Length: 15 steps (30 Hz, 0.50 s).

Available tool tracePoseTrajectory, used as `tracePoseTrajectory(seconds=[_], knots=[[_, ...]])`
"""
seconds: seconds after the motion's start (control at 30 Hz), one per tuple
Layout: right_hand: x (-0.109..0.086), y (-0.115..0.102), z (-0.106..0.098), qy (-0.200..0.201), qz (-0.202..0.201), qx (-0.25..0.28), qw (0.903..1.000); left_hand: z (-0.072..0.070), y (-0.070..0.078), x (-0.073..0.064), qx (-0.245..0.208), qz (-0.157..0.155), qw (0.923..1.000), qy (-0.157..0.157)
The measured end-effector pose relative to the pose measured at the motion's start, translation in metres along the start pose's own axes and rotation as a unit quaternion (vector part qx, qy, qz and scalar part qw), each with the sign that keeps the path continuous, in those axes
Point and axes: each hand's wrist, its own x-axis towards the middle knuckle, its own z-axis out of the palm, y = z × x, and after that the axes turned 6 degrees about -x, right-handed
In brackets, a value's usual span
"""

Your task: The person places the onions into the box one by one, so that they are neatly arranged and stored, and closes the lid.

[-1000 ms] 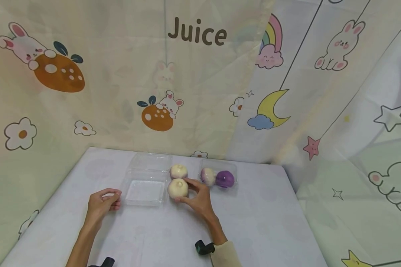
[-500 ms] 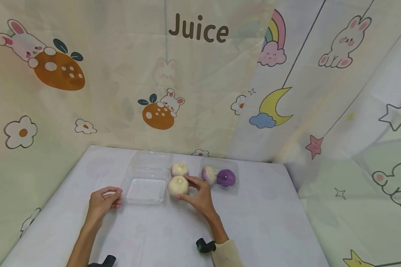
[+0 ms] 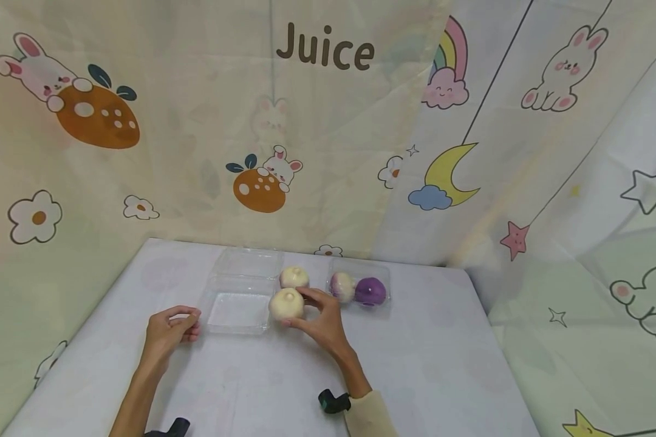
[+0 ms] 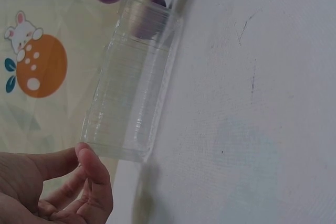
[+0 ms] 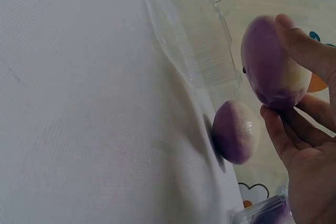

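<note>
In the head view my right hand (image 3: 319,318) holds a cream-and-purple turnip (image 3: 287,304) between thumb and fingers, nub up, at the right edge of an open clear plastic box (image 3: 239,312). The right wrist view shows this turnip (image 5: 270,64) raised off the table, its purple underside facing the camera. Just behind it, a second turnip (image 3: 294,277) rests on the table. At the box's left side is my left hand (image 3: 169,328); in the left wrist view the thumb and forefinger of that hand (image 4: 68,187) pinch the corner of the box's rim (image 4: 113,150).
Another clear plastic box (image 3: 381,308) stands to the right, holding a cream-and-purple turnip (image 3: 341,287) and a purple one (image 3: 370,292). The open box's lid (image 3: 246,262) lies back toward the wall. A printed curtain (image 3: 328,121) hangs behind the white table (image 3: 415,364).
My right hand has shifted slightly left with the turnip, bringing it to the open box's edge. The left hand stays in place at the box's left side.
</note>
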Motion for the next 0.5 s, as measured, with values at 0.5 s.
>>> tracePoseTrajectory(seconds=[0.5], knots=[[0.008,-0.011,0.010,-0.013,-0.035,-0.011,0.9992,-0.001,-0.001,0.001,0.004,-0.005,1.0000,-0.004]])
